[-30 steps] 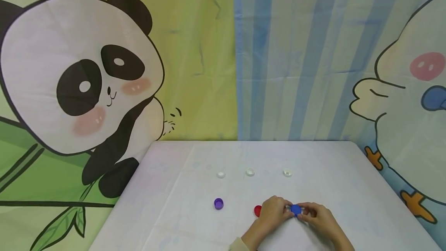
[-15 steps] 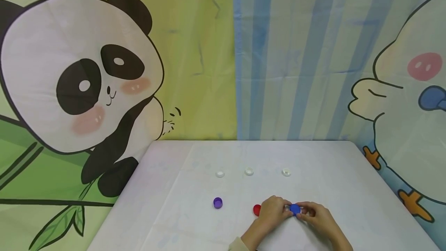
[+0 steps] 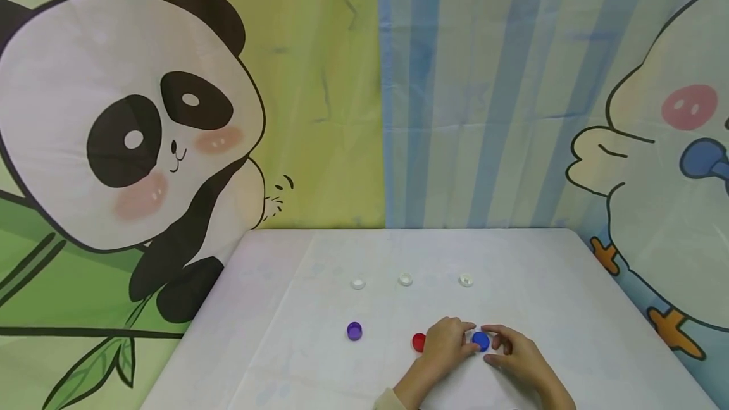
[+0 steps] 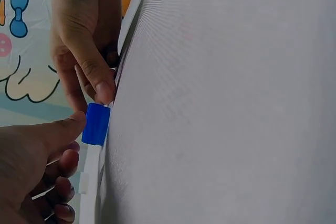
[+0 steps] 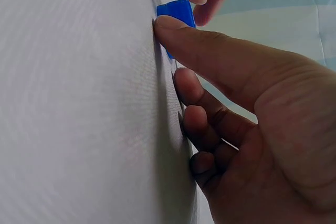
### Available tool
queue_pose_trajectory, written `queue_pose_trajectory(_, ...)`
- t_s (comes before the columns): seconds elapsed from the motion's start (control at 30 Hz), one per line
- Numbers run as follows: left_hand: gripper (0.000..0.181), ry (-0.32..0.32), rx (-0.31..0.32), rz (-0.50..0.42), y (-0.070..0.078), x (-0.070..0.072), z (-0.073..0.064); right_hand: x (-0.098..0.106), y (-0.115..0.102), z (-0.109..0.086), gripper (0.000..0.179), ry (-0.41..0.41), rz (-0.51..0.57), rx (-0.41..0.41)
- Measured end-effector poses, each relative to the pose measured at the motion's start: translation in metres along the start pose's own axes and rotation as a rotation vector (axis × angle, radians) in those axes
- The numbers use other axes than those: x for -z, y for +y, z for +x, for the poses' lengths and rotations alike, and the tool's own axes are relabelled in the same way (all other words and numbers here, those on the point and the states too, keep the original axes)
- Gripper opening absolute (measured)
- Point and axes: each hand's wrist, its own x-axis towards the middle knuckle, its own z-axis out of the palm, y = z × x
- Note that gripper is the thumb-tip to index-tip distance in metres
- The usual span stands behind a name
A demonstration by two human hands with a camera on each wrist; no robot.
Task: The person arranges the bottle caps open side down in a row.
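Observation:
A blue bottle cap [image 3: 480,341] stands on the white table between my two hands. My left hand [image 3: 447,347] is on its left, with the thumb tip right at the cap's edge and the index fingertip slightly off it. On the other side, my right hand [image 3: 519,358] has thumb and index finger spread apart, a small gap from the cap. From the left wrist, the cap [image 4: 96,124] shows side-on, with the left thumb [image 4: 65,129] beside it. The right thumb [image 5: 210,45] overlaps the cap in the right wrist view. A red bottle cap [image 3: 418,342] is partly behind my left hand.
A purple cap [image 3: 354,331] lies hollow side up to the left on the white table [image 3: 296,366]. Farther back are three small white caps: left [image 3: 357,284], middle [image 3: 405,279] and right [image 3: 466,280]. Printed curtains [image 3: 319,81] hang behind the table.
My right thumb and index finger have come away from the blue cap and spread. The left index fingertip has lifted slightly off it. The cap stays in place; the head view has drifted slightly.

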Motion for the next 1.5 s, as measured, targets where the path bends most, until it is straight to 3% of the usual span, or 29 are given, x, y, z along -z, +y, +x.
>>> queue_pose_trajectory(0.2,0.035,0.048,-0.008,-0.008,-0.001,0.006,-0.001,-0.002,-0.004,0.000,0.058,-0.013,-0.006,-0.094)
queue_pose_trajectory(0.37,0.033,0.082,-0.015,-0.075,-0.004,0.021,-0.004,0.000,-0.008,0.001,0.060,-0.015,-0.027,-0.127)
queue_pose_trajectory(0.53,0.031,0.127,-0.001,-0.127,-0.016,0.043,-0.012,0.003,-0.013,0.002,0.060,-0.001,-0.048,-0.096)
queue_pose_trajectory(0.73,0.029,0.195,0.031,-0.208,-0.044,0.065,-0.028,0.009,-0.026,0.003,0.052,0.050,-0.060,-0.061)
queue_pose_trajectory(0.87,0.029,0.224,0.084,-0.247,-0.064,0.073,-0.040,0.003,-0.044,0.004,0.042,0.121,-0.059,0.031)
queue_pose_trajectory(0.97,0.028,0.263,0.116,-0.256,-0.078,0.075,-0.048,-0.010,-0.061,0.004,0.033,0.161,-0.001,0.154)
queue_pose_trajectory(1.13,0.028,0.293,0.132,-0.295,-0.092,0.071,-0.057,-0.039,-0.082,0.003,0.027,0.130,0.097,0.314)
queue_pose_trajectory(1.23,0.028,0.292,0.121,-0.353,-0.096,0.068,-0.061,-0.053,-0.086,0.003,0.028,0.142,0.123,0.325)
queue_pose_trajectory(1.37,0.031,0.275,0.087,-0.428,-0.099,0.062,-0.064,-0.065,-0.085,0.004,0.031,0.178,0.180,0.272)
queue_pose_trajectory(1.5,0.037,0.235,0.070,-0.475,-0.101,0.057,-0.067,-0.070,-0.079,0.005,0.035,0.116,0.202,0.254)
